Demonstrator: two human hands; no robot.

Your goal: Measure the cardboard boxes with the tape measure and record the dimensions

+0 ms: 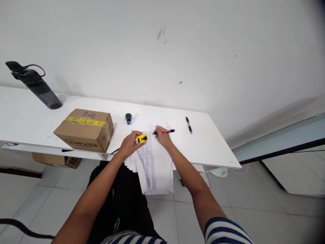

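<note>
My left hand (127, 145) is closed around a yellow and black tape measure (141, 138) resting over the paper. A red and black pen (169, 131) is gripped in my right hand (162, 136), its tip pointing left onto the sheet. Beneath both hands lies a long white paper (163, 166), with columns of dense blue-purple handwriting. Its lower part hangs over the front edge of the white table (200, 149), and more folded layers show at its left side. Whether the pen tip touches the paper, I cannot tell.
A taped cardboard box (83, 130) stands left of my hands, with a dark water bottle (42, 88) behind it. Near the wall lies a blue wristwatch (128, 118). Another black pen (189, 125) lies to the right. A second carton (57, 160) sits below the table.
</note>
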